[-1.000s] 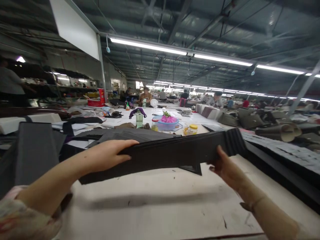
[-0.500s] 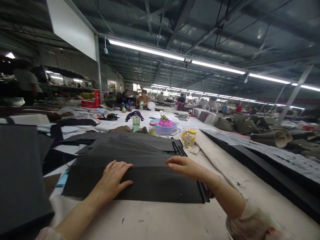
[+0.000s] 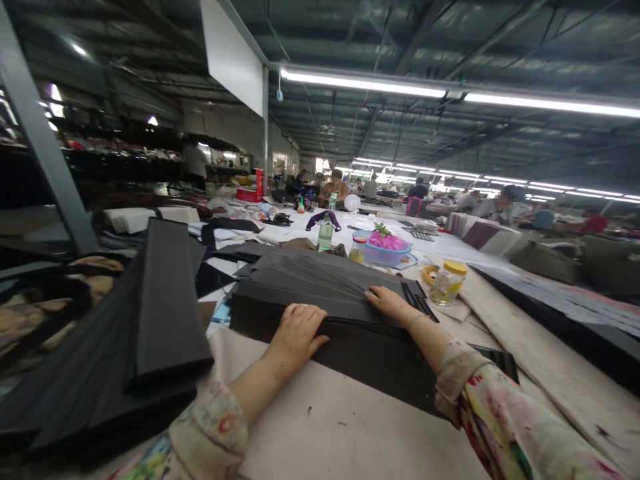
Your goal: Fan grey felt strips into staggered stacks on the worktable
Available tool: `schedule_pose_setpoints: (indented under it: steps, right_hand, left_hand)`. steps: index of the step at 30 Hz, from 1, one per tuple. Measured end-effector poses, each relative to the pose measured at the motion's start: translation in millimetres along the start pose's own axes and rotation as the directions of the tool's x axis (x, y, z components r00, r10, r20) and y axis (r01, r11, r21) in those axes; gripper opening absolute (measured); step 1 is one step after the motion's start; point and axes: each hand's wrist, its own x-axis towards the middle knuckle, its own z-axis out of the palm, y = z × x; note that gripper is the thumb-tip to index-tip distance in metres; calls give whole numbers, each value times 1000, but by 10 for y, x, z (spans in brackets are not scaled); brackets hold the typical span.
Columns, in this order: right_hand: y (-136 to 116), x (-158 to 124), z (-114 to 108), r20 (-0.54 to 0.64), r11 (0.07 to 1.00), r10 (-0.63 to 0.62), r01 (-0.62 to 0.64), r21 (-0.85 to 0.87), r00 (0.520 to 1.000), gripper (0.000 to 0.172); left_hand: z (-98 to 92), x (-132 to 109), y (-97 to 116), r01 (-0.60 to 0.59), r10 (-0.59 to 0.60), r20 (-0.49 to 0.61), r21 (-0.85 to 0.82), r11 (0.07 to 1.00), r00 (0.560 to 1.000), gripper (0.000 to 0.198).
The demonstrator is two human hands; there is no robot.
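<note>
**My sleeves and bare hands**

I wear a long-sleeved top of pale cloth, printed with loose flowers in pink, red, yellow and green. My left sleeve (image 3: 213, 430) and right sleeve (image 3: 493, 417) end in gathered cuffs. My left hand (image 3: 299, 331) and right hand (image 3: 391, 305) are bare.

Both forearms run off the bottom edge of the frame. The right sleeve (image 3: 500, 413) covers the near right part of the stack of dark sheets (image 3: 320, 283), and the palms of the left hand (image 3: 297, 330) and right hand (image 3: 393, 305) lie face down on it, unseen. The dark pile (image 3: 150, 313) at lower left is cut by the left and bottom edges, while the people (image 3: 335, 190) at upper centre are too small and blurred to make out, as are the contents of the jar (image 3: 445, 283).
</note>
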Motion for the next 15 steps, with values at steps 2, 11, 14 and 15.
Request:
schedule_pose_setpoints:
  steps: [2, 11, 14, 15]
  right_hand:
    - [-24, 42, 11, 6, 999, 30, -30, -25, 1000, 32]
    - [-218, -116, -177, 73, 992, -103, 97, 79, 992, 61]
    - [-394, -313, -257, 69, 972, -205, 195, 130, 976, 63]
    - [-460, -395, -277, 70, 963, -240, 228, 142, 968, 63]
  left_hand:
    - [1, -3, 2, 5, -5, 7, -5, 1000, 1000, 31]
    - [11, -15, 6, 12, -12, 14, -9, 1000, 1000, 34]
    - [-14, -26, 19, 9, -9, 3, 6, 1000, 1000, 37]
    - [-29, -32, 29, -3, 3, -10, 12, 1000, 1000, 39]
